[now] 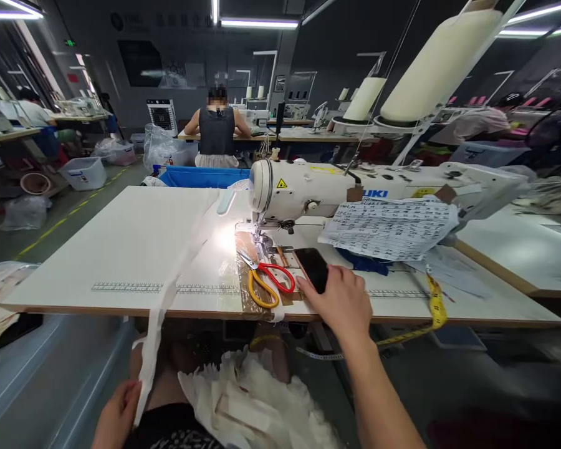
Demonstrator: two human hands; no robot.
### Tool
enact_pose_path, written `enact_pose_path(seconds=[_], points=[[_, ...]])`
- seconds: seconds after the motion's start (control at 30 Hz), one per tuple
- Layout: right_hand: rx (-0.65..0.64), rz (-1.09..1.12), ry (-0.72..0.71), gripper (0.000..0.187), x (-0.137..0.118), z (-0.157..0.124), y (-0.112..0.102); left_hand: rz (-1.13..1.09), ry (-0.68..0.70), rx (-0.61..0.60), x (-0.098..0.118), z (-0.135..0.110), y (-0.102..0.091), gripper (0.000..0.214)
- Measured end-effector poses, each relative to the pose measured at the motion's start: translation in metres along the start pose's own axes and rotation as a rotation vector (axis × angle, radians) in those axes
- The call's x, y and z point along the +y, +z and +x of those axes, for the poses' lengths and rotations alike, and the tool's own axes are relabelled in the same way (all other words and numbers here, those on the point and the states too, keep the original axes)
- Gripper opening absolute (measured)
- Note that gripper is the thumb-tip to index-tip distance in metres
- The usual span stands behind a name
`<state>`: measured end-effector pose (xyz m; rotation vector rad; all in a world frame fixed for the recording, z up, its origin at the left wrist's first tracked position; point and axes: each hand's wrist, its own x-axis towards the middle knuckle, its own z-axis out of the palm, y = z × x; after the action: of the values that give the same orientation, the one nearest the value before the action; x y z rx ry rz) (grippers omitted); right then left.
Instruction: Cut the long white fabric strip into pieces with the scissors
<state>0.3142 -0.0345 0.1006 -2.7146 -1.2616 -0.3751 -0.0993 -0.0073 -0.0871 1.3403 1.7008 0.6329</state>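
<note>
My left hand (118, 408), low at the left by my lap, pinches a long white fabric strip (155, 318). The strip runs up over the table edge and across the tabletop. My right hand (343, 299) grips a dark smartphone (314, 268) at the table's front, right of the needle area. Just left of the phone lie scissors (266, 284) with one red and one yellow handle. Behind them stands a white sewing machine (299, 190), its lamp shining on the needle area. Gathered cream fabric (257, 399) rests on my lap.
Handwritten sheets (393, 227) hang on the machine's front. A yellow tape measure (436, 305) drapes over the table edge (495, 317). Large thread cones (439, 68) stand at the upper right. A blue bin (206, 177) is behind the table, and a person (217, 131) sits farther back.
</note>
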Motion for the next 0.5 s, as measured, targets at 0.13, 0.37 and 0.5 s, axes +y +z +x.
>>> enact_pose_path(seconds=[0.13, 0.37, 0.5], points=[[-0.168, -0.083, 0.061, 0.072, 0.026, 0.014, 0.006, 0.158, 0.079, 0.099, -0.006, -0.013, -0.006, 0.039], [-0.343, -0.01, 0.071, 0.07, 0.032, 0.037, -0.001, -0.146, 0.313, -0.12, 0.081, -0.045, 0.012, 0.04], [-0.331, 0.099, 0.06, 0.071, 0.05, 0.037, 0.012, -0.155, 0.466, -0.351, 0.101, -0.054, 0.032, 0.037]])
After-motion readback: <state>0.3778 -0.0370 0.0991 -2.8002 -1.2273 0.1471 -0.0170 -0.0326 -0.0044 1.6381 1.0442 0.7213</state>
